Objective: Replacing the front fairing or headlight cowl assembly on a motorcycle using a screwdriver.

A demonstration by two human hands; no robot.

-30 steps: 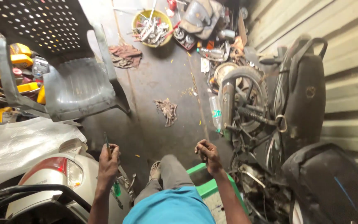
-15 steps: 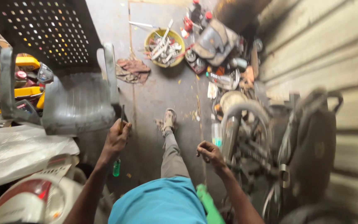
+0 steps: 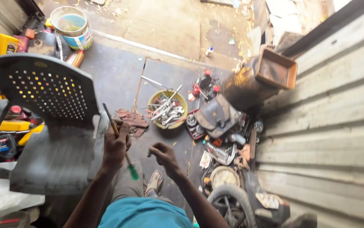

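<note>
We see bright daylight on the far pale concrete floor (image 3: 169,25), while the near dark ground is dimmer. The corrugated grey metal wall (image 3: 330,126) at right bends from wide-lens distortion; near edges look slightly soft.

Bare floor (image 3: 118,80) lies open ahead between the grey chair (image 3: 51,126) (close on the left) and the bowl of spanners (image 3: 168,109). Motorbike parts (image 3: 224,147) crowd the right.
</note>
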